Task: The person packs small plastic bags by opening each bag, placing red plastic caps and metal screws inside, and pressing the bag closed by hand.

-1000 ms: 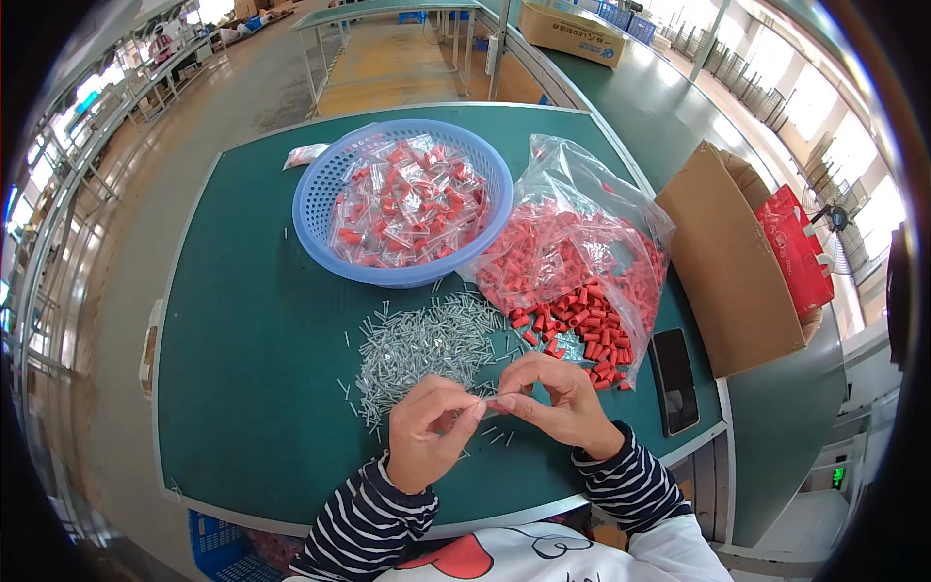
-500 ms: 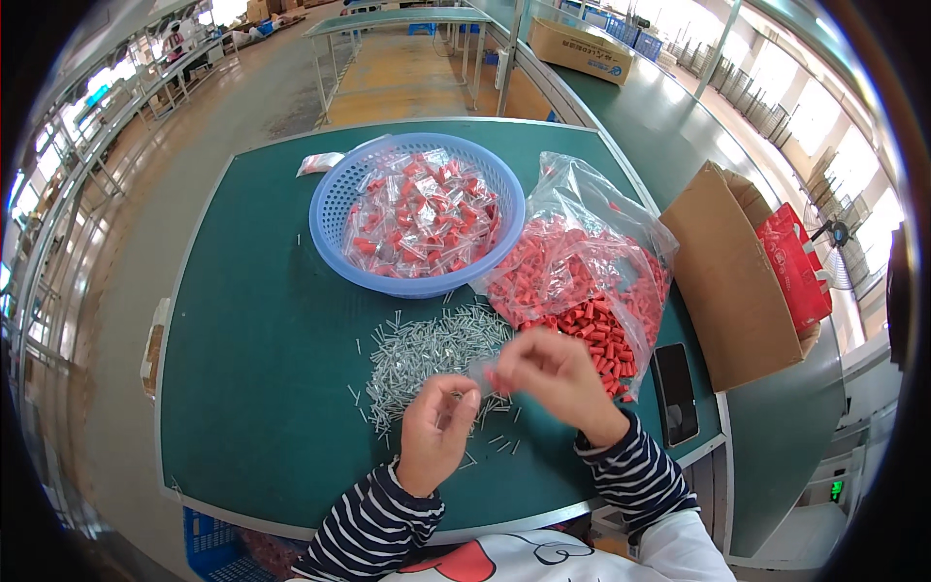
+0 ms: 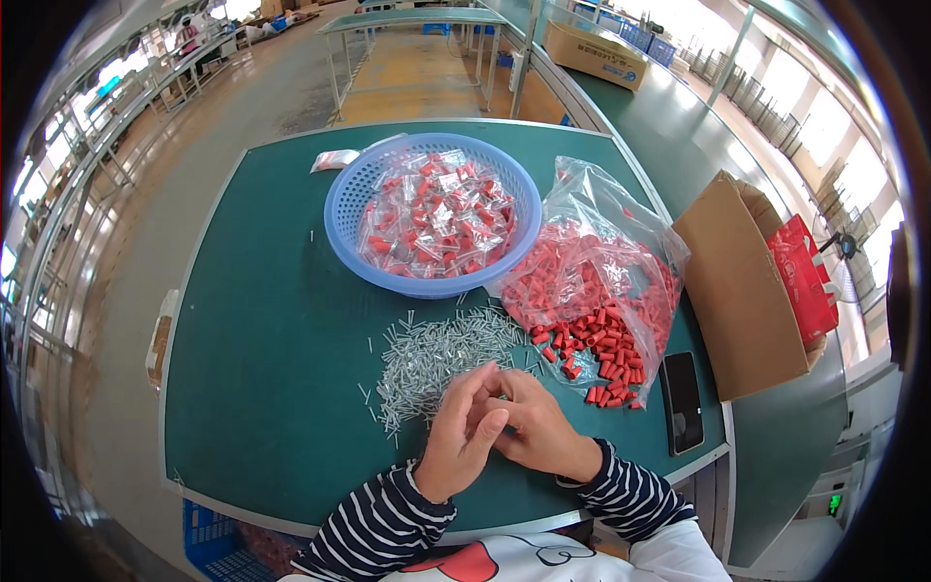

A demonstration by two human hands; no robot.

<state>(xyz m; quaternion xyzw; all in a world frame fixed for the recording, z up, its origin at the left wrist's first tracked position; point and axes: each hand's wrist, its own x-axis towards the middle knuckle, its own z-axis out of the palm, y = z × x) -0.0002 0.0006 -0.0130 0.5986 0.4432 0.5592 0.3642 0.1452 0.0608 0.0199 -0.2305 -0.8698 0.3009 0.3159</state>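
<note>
My left hand (image 3: 460, 433) and my right hand (image 3: 539, 423) meet over the near edge of a heap of small silvery screws or pins (image 3: 427, 361). Both have curled fingers, the tips pressed close together. A small clear plastic bag showed between them a moment ago; the fingers now hide what they hold. To the right of the heap, red plastic sleeves (image 3: 611, 357) spill from a large clear bag (image 3: 593, 194). Behind the heap stands a blue perforated basket (image 3: 339, 254), filled with small clear packets (image 3: 438, 218) containing red pieces.
A dark phone (image 3: 683, 403) lies at the right edge of the green table (image 3: 252, 388). Beyond that edge stands an open cardboard box (image 3: 732, 291) with a red bag (image 3: 803, 276). A white-and-red packet (image 3: 335, 160) lies behind the basket. Below the table's left front is a blue crate (image 3: 208, 543).
My hands have come together; the right moved left and down towards the left hand. The clear bag and red piece between them are now hidden. The whole view has shifted slightly.
</note>
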